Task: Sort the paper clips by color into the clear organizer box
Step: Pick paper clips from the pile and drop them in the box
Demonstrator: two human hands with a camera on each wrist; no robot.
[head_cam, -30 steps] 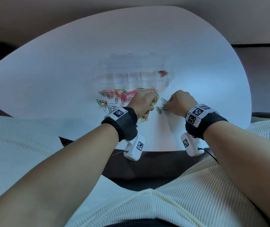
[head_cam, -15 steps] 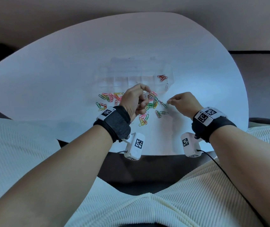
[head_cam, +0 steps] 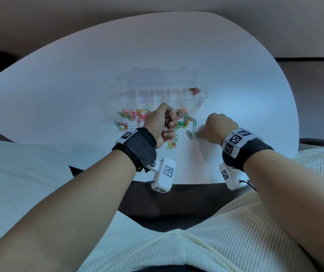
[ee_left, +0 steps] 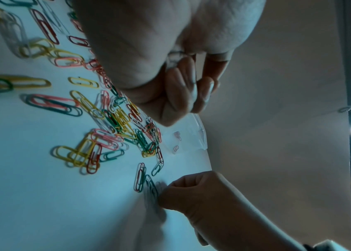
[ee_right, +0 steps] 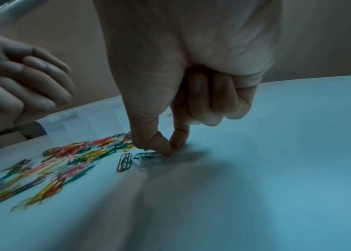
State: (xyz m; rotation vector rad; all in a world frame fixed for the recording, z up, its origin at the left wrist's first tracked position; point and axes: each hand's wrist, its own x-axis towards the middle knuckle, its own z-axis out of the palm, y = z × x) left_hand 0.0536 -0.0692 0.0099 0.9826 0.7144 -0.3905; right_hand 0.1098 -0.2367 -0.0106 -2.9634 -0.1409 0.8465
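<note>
A loose pile of coloured paper clips (head_cam: 135, 116) lies on the white table (head_cam: 59, 91) in front of the clear organizer box (head_cam: 163, 93). Red clips (head_cam: 194, 91) sit in the box's right-hand compartment. My left hand (head_cam: 169, 124) hovers over the pile's middle, its fingers curled round a few pale clips (head_cam: 168, 121). Right of the pile, my right hand (head_cam: 199, 134) is down on the table. Its thumb and forefinger (ee_right: 171, 149) pinch the end of a green paper clip (ee_right: 146, 157), also seen in the left wrist view (ee_left: 152, 188).
A single pale clip (head_cam: 200, 101) lies at the box's front right corner. A red-and-green pair of clips (head_cam: 189, 134) lies just left of the pinched one. The table's near edge (head_cam: 186, 182) runs close below both wrists.
My left hand rose off the pile with clips in its curled fingers. My right hand lifted briefly off the table, then came back down onto the green clip.
</note>
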